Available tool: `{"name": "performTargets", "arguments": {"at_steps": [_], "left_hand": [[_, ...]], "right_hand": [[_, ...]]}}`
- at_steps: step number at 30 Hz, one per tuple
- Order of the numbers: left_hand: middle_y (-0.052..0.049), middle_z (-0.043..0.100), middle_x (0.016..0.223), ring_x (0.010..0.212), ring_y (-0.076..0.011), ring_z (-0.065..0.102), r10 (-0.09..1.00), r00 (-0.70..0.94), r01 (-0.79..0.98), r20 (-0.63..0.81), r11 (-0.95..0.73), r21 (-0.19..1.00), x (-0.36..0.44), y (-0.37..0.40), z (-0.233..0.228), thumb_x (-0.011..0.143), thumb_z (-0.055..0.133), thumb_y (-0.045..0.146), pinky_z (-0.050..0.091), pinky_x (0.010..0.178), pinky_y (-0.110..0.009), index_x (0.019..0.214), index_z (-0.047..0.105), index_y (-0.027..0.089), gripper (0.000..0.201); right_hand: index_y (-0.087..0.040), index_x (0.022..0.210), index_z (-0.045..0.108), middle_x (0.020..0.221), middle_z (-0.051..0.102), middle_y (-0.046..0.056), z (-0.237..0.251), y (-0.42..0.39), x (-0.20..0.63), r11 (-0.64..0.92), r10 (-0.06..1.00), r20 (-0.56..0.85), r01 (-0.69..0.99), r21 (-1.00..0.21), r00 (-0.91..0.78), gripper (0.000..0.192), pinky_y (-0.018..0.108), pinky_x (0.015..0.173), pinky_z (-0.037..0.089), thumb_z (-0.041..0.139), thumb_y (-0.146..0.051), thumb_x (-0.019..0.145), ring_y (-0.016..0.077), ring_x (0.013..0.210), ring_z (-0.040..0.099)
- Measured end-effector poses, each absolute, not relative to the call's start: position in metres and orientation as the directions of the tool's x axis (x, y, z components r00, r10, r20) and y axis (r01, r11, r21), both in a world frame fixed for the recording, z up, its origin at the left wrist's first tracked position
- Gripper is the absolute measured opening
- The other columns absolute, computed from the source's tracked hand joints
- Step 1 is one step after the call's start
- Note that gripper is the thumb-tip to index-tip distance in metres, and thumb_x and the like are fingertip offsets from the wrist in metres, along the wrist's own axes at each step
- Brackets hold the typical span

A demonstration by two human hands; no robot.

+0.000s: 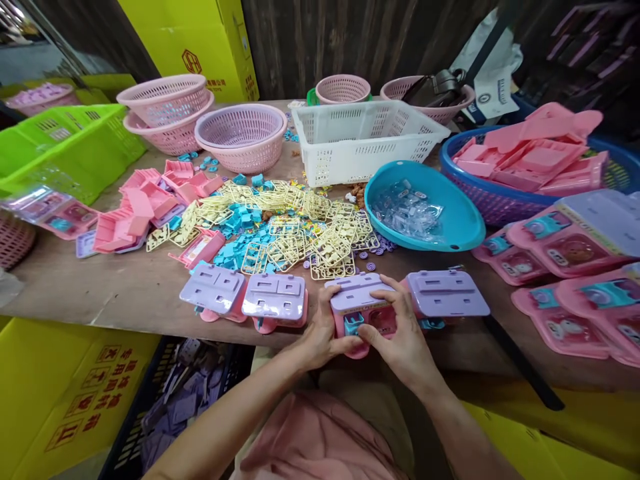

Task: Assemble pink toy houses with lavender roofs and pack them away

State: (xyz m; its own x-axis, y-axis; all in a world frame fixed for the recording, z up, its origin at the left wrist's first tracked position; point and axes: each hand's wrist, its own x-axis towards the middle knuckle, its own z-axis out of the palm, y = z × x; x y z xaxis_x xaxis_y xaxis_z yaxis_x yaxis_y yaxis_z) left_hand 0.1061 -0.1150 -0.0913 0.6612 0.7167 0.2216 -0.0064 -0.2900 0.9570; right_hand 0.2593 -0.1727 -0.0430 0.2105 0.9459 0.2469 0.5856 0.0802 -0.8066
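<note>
Both hands, left hand (pixel 320 337) and right hand (pixel 403 333), clamp a pink-and-lilac plastic toy (pixel 359 303) at the wooden table's (pixel 125 293) near edge. Matching flat-lidded toys (pixel 274 300) lie at nine o'clock; bare tabletop spreads beyond them. Glossy teal bowl (pixel 450 220) sits at one o'clock.

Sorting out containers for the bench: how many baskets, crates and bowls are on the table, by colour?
Pink round baskets: 5
White crate: 1
Green crate: 1
Blue basket: 1
Teal bowl: 1
Total: 9
</note>
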Motion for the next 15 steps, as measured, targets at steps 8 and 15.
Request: {"name": "performTargets", "arguments": {"at_steps": [8, 15], "left_hand": [[-0.013, 0.018, 0.139, 0.134, -0.0315, 0.021, 0.709, 0.685, 0.08, 0.171, -0.306, 0.949, 0.117, -0.1, -0.091, 0.074, 0.067, 0.042, 0.02, 0.109, -0.054, 0.136, 0.012, 0.028, 0.084], [-0.013, -0.014, 0.151, 0.139, -0.0345, -0.011, 0.751, 0.629, 0.216, 0.2, -0.417, 0.883, 0.12, -0.123, -0.07, 0.078, 0.058, 0.019, 0.018, 0.109, -0.059, 0.141, -0.018, 0.029, 0.099]], "right_hand": [[-0.025, 0.117, 0.045, 0.143, 0.032, 0.011, -0.056, -0.17, 0.271, 0.072, 0.918, 0.313, 0.673, -0.736, 0.244, 0.037, 0.048, 0.104, 0.032, 0.053, -0.037, 0.084, 0.0258, 0.132, 0.031], [-0.024, 0.134, 0.037, 0.145, 0.032, 0.012, -0.069, -0.182, 0.267, 0.057, 0.811, 0.539, 0.886, -0.46, 0.228, 0.048, 0.052, 0.096, 0.04, 0.047, -0.032, 0.088, 0.0322, 0.131, 0.034]]}}
